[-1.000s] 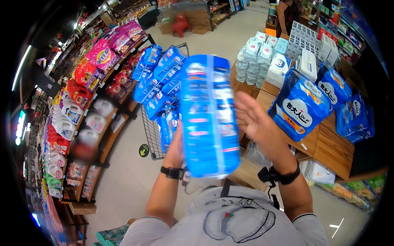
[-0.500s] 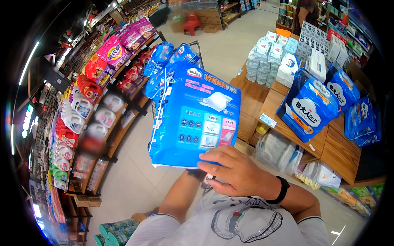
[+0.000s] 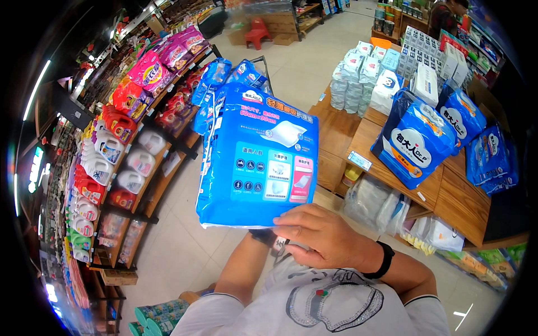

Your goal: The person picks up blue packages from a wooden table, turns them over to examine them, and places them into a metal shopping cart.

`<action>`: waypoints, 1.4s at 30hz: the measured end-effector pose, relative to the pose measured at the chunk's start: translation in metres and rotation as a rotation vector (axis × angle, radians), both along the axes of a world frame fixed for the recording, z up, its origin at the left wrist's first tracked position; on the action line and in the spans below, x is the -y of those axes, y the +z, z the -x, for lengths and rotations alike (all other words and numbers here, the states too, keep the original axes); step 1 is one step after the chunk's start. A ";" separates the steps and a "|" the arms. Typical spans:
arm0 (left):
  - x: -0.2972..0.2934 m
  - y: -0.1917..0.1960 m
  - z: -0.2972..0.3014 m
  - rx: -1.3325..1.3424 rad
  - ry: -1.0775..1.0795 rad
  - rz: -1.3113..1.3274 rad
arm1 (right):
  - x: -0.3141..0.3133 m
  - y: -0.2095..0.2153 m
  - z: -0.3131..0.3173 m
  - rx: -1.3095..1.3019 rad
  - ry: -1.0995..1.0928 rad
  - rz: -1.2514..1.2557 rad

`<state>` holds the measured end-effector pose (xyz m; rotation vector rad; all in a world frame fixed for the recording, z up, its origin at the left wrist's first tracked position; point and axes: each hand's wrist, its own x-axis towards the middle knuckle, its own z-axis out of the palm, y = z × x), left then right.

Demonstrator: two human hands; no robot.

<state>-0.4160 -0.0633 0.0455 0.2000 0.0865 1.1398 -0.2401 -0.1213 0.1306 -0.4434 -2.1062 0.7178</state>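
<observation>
Right hand (image 3: 322, 238) is gripping the large blue plastic-wrapped pack (image 3: 260, 159) at its bottom edge, holding it up; left hand is hidden behind it, grip unclear.

My right hand (image 3: 319, 235) sits curled at lower centre — my left forearm rises beside it, its hand hidden.

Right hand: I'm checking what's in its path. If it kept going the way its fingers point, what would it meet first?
The right hand points toward the person's left, under the blue pack. First in line is probably the left wrist's black band, though depth is unclear.
</observation>
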 end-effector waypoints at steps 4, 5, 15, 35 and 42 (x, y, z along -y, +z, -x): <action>0.004 0.002 -0.001 -0.001 -0.002 0.004 | -0.003 -0.007 -0.013 -0.045 0.019 0.081; 0.004 0.002 -0.002 -0.002 -0.004 0.005 | -0.005 -0.010 -0.017 -0.051 0.007 0.083; 0.013 0.010 0.003 -0.180 -0.005 0.014 | -0.021 0.001 -0.047 -0.208 -0.080 0.557; -0.008 0.016 0.063 -0.980 0.089 -0.266 | -0.055 -0.057 -0.089 -0.378 -0.220 1.078; -0.001 0.030 0.065 -1.107 0.106 -0.209 | -0.063 -0.057 -0.081 -0.531 -0.181 1.315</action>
